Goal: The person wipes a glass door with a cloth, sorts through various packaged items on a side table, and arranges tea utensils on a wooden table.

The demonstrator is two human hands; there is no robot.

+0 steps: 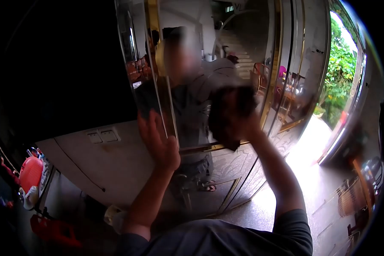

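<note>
In front of me stands a shiny mirrored door panel [192,128] with gold-coloured trim [269,96]. A dark cloth [231,113], blurred by motion, is in my right hand [246,126], up against the mirrored surface on the right side of the panel. My left hand [157,138] is raised with its fingers stretched upward, flat at the panel's left edge by the trim. The panel reflects a person, chairs and a staircase.
A white double wall switch [103,135] is on the pale wall to the left, beside a hanging thin cable [79,166]. A red object [31,174] sits at far left. An open doorway [324,115] shows greenery on the right, with a wooden chair [356,196] below.
</note>
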